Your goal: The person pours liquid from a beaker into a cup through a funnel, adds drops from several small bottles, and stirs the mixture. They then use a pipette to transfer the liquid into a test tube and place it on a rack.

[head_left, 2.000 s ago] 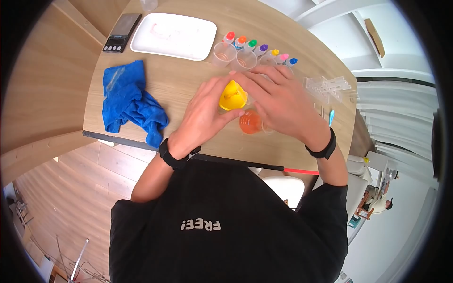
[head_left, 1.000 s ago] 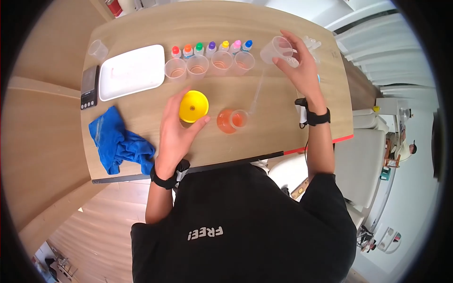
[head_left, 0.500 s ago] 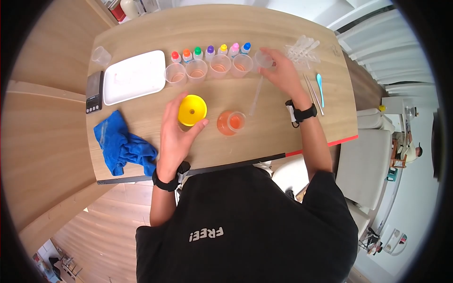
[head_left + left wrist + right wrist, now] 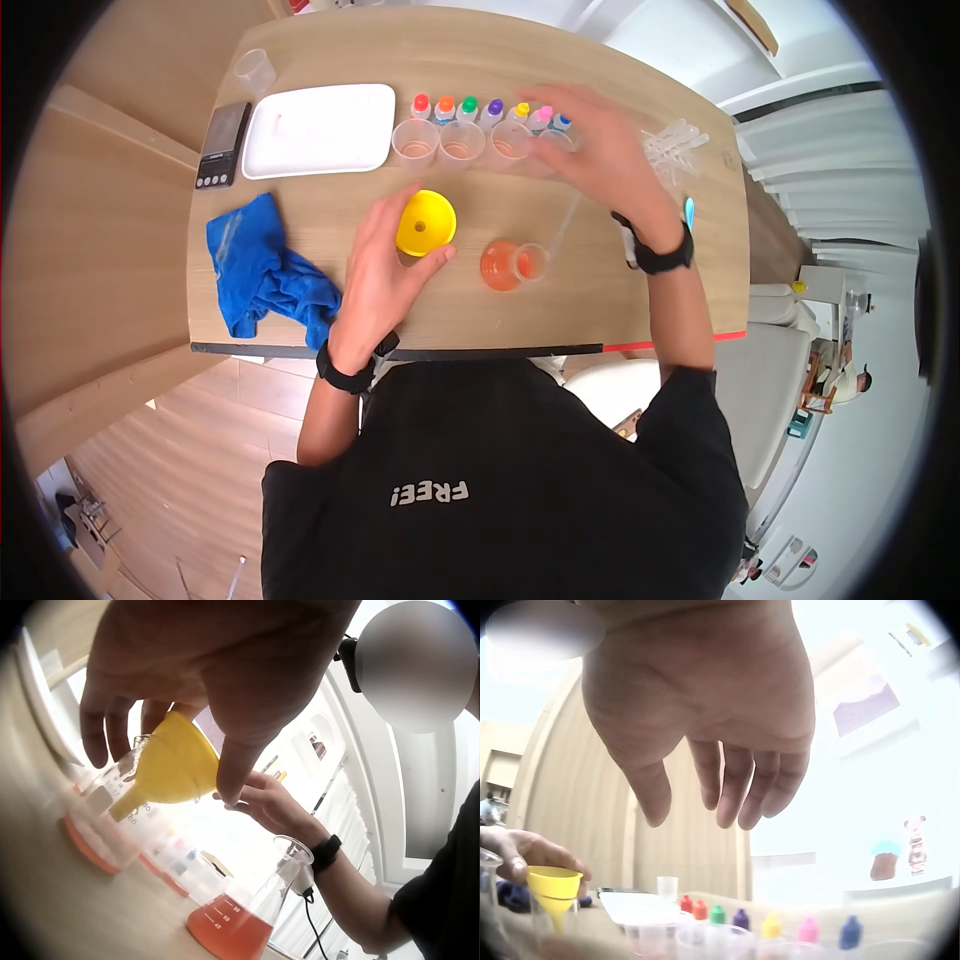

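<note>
My left hand (image 4: 385, 265) curves its thumb and fingers around a yellow funnel (image 4: 427, 222). In the left wrist view the funnel's spout points down into a clear graduated vessel (image 4: 112, 817) with reddish liquid at its bottom. To the right of the funnel stands a conical flask (image 4: 500, 268) of orange-red liquid. My right hand (image 4: 605, 160) hovers over the right end of a row of clear plastic cups (image 4: 462, 146), hiding part of that end. Its fingers hang loosely with nothing between them in the right wrist view.
Dropper bottles (image 4: 469, 108) with coloured caps line up behind the cups. A white tray (image 4: 320, 130), a scale (image 4: 222, 148) and a blue cloth (image 4: 265, 265) lie on the left. Clear plastic droppers (image 4: 675, 145) and a light-blue stick (image 4: 689, 213) lie on the right.
My right hand left the funnel, carried a clear cup to the row's right end, let it go and has risen. My left hand stays at the funnel.
</note>
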A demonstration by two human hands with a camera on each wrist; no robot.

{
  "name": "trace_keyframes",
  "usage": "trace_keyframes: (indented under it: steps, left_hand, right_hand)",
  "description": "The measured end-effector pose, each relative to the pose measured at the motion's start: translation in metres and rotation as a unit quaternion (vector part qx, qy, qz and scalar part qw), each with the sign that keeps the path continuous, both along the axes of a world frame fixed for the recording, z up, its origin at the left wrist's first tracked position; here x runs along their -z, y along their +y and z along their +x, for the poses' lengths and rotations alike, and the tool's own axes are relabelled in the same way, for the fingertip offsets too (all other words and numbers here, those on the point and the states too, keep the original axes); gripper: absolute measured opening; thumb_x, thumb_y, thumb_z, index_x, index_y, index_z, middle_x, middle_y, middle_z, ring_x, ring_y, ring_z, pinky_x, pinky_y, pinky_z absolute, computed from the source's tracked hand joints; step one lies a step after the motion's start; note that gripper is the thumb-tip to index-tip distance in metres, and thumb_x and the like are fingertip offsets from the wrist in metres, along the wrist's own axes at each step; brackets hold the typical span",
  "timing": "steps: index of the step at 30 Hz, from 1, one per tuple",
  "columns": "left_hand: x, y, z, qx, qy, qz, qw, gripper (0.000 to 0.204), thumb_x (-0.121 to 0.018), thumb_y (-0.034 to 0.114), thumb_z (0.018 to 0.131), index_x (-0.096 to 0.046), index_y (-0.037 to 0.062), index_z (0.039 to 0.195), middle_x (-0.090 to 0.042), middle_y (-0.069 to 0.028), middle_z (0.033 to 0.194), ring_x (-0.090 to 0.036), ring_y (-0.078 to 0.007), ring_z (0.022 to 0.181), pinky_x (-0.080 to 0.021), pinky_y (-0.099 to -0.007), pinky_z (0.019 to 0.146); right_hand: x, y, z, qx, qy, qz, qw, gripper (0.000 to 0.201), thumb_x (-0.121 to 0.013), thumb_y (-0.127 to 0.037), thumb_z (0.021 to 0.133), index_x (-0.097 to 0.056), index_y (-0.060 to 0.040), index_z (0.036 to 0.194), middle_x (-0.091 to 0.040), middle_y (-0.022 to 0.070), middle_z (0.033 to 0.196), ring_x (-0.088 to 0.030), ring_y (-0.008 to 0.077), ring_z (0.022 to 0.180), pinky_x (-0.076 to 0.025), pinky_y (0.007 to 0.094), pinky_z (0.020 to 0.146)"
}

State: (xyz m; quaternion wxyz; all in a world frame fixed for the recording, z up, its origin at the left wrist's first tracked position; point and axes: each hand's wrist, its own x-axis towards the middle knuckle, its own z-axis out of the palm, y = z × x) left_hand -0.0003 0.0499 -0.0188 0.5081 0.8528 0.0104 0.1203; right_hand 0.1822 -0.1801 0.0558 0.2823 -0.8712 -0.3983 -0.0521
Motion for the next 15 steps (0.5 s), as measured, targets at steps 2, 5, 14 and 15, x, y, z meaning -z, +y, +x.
trace_keyframes:
  steps: [2,5,14,15]
  left_hand:
    - [-0.001,0.003,-0.001,-0.006,0.002,0.003,1.0,0.069,-0.089,0.011,0.084,-0.057,0.0003,0.144,-0.064,-0.0209,0.133,-0.061,-0.0419,0.125,-0.05,-0.0461,0.106]
    - [0.001,0.009,-0.005,-0.029,-0.008,0.007,1.0,0.07,-0.088,0.013,0.084,-0.056,0.0001,0.145,-0.064,-0.0209,0.134,-0.061,-0.0425,0.125,-0.05,-0.0463,0.106]
    - [0.004,0.011,-0.011,-0.043,-0.021,-0.001,0.999,0.069,-0.088,0.016,0.085,-0.056,0.0014,0.144,-0.063,-0.0209,0.134,-0.058,-0.0425,0.128,-0.048,-0.0478,0.108]
    - [0.004,0.011,-0.011,-0.04,-0.022,-0.004,0.999,0.069,-0.088,0.016,0.085,-0.056,0.0019,0.144,-0.063,-0.0205,0.134,-0.058,-0.0427,0.127,-0.049,-0.0481,0.107]
  right_hand:
    - [0.007,0.033,0.009,-0.074,-0.005,-0.017,0.997,0.056,-0.085,-0.016,0.085,-0.068,-0.0073,0.138,-0.073,0.0125,0.128,-0.066,0.0339,0.12,-0.054,0.0418,0.102]
    - [0.024,0.071,0.014,-0.161,-0.049,-0.041,0.985,0.056,-0.087,-0.022,0.084,-0.068,-0.0074,0.135,-0.073,0.0113,0.125,-0.066,0.0336,0.115,-0.054,0.042,0.1]
    - [0.058,0.101,0.012,-0.171,-0.111,-0.172,0.964,0.058,-0.087,-0.022,0.083,-0.067,-0.0075,0.135,-0.07,0.0098,0.126,-0.063,0.0323,0.118,-0.053,0.0439,0.1]
    - [0.056,0.101,0.011,-0.175,-0.083,-0.141,0.971,0.057,-0.087,-0.02,0.083,-0.067,-0.0082,0.135,-0.07,0.0099,0.126,-0.063,0.0317,0.118,-0.053,0.0428,0.101]
